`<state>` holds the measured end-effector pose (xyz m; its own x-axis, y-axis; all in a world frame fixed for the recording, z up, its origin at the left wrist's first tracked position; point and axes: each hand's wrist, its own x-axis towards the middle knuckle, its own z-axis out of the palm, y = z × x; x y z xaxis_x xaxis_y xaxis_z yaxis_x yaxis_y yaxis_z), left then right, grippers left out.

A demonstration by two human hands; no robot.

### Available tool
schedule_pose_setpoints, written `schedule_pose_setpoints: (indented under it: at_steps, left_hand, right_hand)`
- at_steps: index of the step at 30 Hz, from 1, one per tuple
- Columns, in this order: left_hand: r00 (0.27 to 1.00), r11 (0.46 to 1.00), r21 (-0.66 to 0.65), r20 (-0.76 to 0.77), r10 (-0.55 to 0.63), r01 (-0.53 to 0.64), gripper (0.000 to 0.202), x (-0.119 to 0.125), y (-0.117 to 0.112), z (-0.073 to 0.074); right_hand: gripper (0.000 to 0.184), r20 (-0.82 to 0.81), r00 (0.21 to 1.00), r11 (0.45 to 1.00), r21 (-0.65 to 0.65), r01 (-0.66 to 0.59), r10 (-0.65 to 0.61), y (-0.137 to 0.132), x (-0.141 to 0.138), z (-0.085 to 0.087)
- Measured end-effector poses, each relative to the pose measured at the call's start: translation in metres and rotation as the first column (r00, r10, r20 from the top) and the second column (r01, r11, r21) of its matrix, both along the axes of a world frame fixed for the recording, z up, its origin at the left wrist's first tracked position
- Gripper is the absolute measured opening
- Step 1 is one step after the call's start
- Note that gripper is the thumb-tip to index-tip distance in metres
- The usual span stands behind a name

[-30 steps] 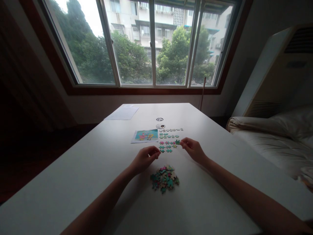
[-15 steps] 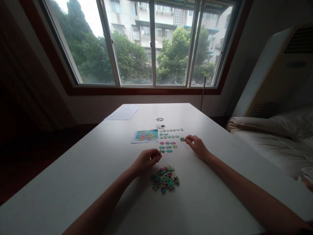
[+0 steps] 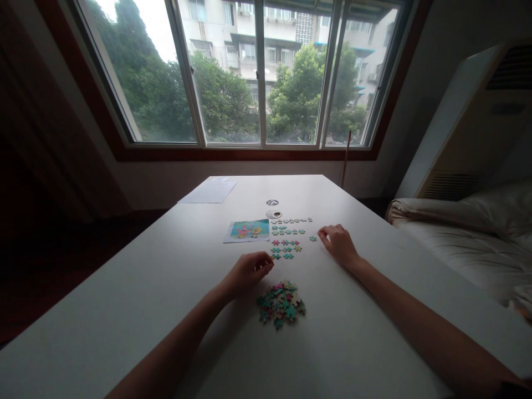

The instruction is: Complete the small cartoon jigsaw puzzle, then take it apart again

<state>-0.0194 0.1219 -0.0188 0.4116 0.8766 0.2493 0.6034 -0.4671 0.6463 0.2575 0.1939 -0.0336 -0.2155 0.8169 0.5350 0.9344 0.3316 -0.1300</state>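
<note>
My right hand (image 3: 339,244) rests just right of a single green puzzle piece (image 3: 313,238) lying on the white table (image 3: 166,288). Its thumb and forefinger are slightly apart, with nothing seen between them. My left hand (image 3: 251,270) is closed, its fingertips bent together beside the lowest row of laid-out pieces; what they pinch, if anything, is too small to make out. Rows of spread puzzle pieces (image 3: 286,249) lie between my hands. Nearer to me is a heap of mixed puzzle pieces (image 3: 282,303), mostly green with some pink and pale backs.
A printed picture card (image 3: 247,230) lies left of the rows. Two small round items, a nearer disc (image 3: 273,214) and a farther disc (image 3: 272,203), sit behind. White paper (image 3: 208,191) lies at the far left corner. A sofa (image 3: 465,238) stands beside the table's right side.
My right hand has let go of the green puzzle piece and drawn slightly to the right. The piece now lies on the table. My left hand has hardly moved.
</note>
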Motion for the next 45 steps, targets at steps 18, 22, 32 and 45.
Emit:
schedule_pose_setpoints:
  at_steps: [18, 22, 32, 45]
  left_hand:
    - [0.999, 0.999, 0.031, -0.038, 0.022, -0.02, 0.016, -0.002, -0.001, 0.001]
    - [0.999, 1.0, 0.023, -0.043, 0.013, -0.012, 0.016, -0.001, 0.0, 0.001]
    - [0.999, 1.0, 0.026, -0.043, 0.012, -0.011, 0.016, -0.002, 0.0, 0.002]
    - [0.982, 0.983, 0.067, -0.09, -0.166, 0.172, 0.019, 0.014, -0.014, 0.002]
  right_hand:
    - [0.033, 0.177, 0.979, 0.982, -0.176, -0.074, 0.105, 0.009, -0.007, -0.003]
    - [0.034, 0.17, 0.98, 0.98, -0.185, -0.071, 0.103, 0.014, -0.004, -0.007]
    - [0.034, 0.131, 0.984, 0.982, -0.161, -0.097, 0.119, 0.014, -0.002, -0.009]
    - [0.026, 0.072, 0.973, 0.973, -0.086, -0.215, 0.221, 0.0, -0.007, -0.004]
